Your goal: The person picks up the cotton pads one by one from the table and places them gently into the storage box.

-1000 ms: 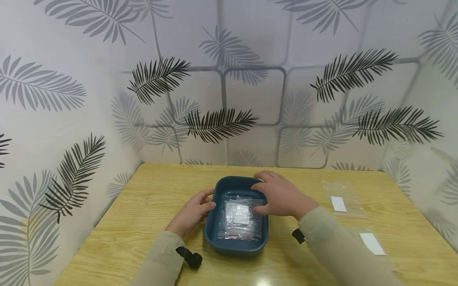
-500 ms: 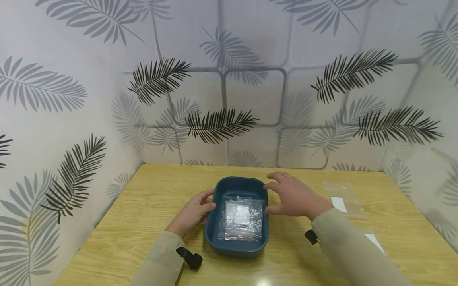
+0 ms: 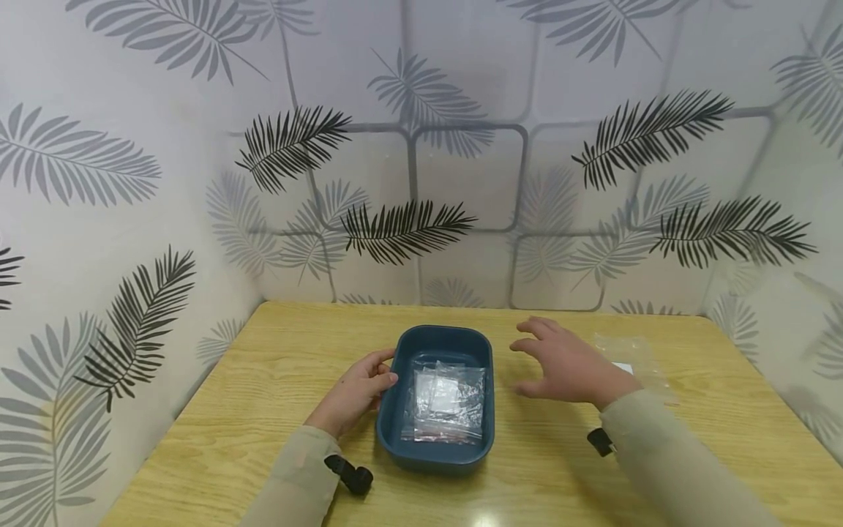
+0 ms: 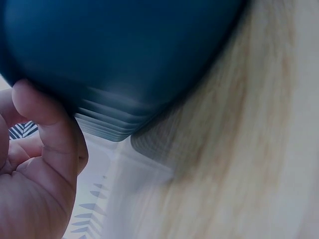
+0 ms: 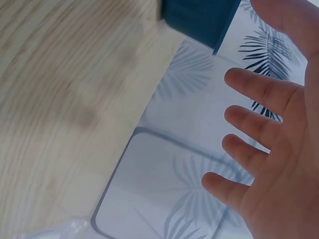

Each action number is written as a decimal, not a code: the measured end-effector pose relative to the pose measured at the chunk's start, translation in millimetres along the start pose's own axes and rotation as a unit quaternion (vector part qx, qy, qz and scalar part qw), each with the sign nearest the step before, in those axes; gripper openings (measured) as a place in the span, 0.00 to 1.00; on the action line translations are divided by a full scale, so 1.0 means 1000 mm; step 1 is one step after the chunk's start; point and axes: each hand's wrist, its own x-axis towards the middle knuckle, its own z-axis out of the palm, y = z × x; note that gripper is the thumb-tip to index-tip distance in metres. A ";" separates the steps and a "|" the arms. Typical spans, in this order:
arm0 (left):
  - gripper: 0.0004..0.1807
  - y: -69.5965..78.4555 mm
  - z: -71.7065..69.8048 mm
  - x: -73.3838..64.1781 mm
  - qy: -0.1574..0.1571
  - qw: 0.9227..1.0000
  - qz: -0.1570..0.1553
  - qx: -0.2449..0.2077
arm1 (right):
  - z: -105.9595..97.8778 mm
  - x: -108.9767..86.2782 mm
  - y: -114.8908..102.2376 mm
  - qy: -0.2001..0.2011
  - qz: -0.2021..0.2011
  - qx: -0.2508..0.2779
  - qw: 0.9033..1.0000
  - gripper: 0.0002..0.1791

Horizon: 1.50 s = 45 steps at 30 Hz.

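Note:
A dark blue rectangular plastic tub [image 3: 437, 462] stands on the wooden table in front of me. Inside lie several clear zip bags [image 3: 451, 402], stacked flat, with something white showing through. My left hand [image 3: 358, 388] holds the tub's left side, thumb at the rim; in the left wrist view its fingers [image 4: 47, 129] curl against the blue wall. To the right of the tub, my right hand [image 3: 566, 362] hovers over the table, holding nothing. The right wrist view shows its fingers [image 5: 254, 127] spread apart and the palm bare, a gap away from the tub.
Another clear bag [image 3: 648, 366] with a white piece lies at the table's right, partly behind my right wrist. The wooden table [image 3: 303, 333] meets a wall [image 3: 461, 271] with a leaf pattern at the back. Black straps with small devices sit at both wrists.
My right hand has drawn back from over the tub toward the right, its forearm now covering the nearer bag on the table. The left hand and the tub stay put.

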 end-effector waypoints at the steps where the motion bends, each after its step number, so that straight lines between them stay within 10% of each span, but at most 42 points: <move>1: 0.29 0.000 0.000 0.000 0.000 1.000 -0.001 -0.001 | 0.000 -0.002 0.002 0.002 -0.001 -0.001 1.000 0.36; 45: 0.29 -0.001 0.000 0.000 0.009 1.000 -0.005 0.009 | 0.014 -0.082 0.128 -0.033 0.129 0.040 0.990 0.42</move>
